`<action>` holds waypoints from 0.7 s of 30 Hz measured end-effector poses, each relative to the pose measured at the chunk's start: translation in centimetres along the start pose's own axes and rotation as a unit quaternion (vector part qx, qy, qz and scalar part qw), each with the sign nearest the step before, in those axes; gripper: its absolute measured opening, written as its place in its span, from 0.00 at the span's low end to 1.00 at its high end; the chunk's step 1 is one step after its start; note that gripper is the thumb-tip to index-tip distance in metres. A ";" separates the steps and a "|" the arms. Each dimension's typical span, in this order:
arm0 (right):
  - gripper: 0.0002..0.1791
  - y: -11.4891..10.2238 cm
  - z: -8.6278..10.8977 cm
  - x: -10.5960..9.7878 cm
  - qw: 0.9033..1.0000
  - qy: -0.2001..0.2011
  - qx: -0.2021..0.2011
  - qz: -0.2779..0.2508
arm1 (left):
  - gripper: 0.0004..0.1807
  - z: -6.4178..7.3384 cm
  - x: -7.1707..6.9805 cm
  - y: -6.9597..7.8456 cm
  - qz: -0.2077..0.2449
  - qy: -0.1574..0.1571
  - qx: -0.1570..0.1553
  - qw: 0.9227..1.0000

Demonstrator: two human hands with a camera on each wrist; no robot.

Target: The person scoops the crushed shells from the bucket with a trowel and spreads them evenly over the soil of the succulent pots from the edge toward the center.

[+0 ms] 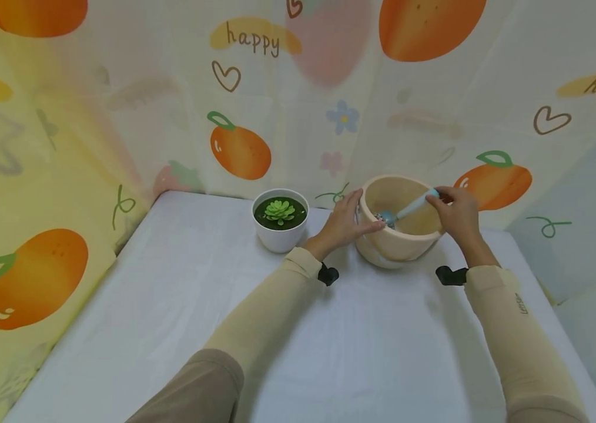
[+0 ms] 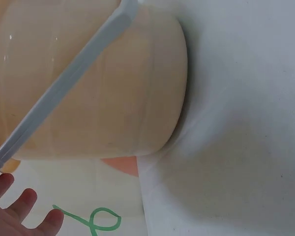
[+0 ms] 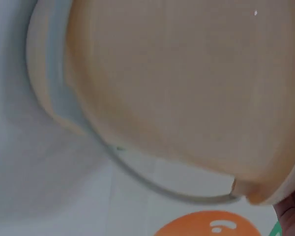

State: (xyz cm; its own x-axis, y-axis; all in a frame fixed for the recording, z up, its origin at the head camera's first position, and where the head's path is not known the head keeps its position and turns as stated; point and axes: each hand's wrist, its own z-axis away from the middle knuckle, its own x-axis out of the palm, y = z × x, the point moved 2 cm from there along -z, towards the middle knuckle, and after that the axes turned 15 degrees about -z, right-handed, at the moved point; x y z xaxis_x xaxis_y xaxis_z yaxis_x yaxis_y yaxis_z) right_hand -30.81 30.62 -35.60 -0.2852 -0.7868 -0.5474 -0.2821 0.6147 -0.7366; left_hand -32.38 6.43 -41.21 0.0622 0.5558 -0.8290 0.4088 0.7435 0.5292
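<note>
A peach-coloured bucket with a grey swing handle stands at the back right of the table. My left hand spans the left side of its rim, thumb across the front edge. In the left wrist view those fingers are spread and fairly straight beside the bucket. At the bucket's right, my right hand pinches the handle end of a light blue shovel. The shovel slants down into the bucket, its blade near the left inner wall beside something small and speckled. In the right wrist view, the hand is mostly out of frame.
A white pot with a green succulent in dark filling stands left of the bucket, close to my left forearm. White cloth covers the table. A fruit-printed curtain rises along its back and sides.
</note>
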 end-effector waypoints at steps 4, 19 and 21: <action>0.23 -0.6 -0.8 0.7 0.997 0.003 0.060 -0.042 | 0.55 -0.1 0.0 0.0 -0.004 0.002 -0.002 1.000; 0.26 -0.8 -1.5 3.3 0.982 -0.008 0.166 -0.088 | 0.53 -0.1 -0.4 0.0 -0.051 0.004 0.017 0.999; 0.26 -1.0 -1.5 3.3 0.986 -0.003 0.149 -0.073 | 0.54 -0.2 -0.5 0.0 -0.052 0.005 0.017 0.998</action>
State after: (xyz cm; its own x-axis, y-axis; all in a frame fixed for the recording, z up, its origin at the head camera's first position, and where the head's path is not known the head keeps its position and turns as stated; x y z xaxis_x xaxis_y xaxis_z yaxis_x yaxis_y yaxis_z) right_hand -32.81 27.42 -36.07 -0.2548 -0.8667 -0.4288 -0.0382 0.4521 -0.8911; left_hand -32.59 6.22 -40.74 0.0094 0.4802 -0.8771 0.4441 0.7839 0.4339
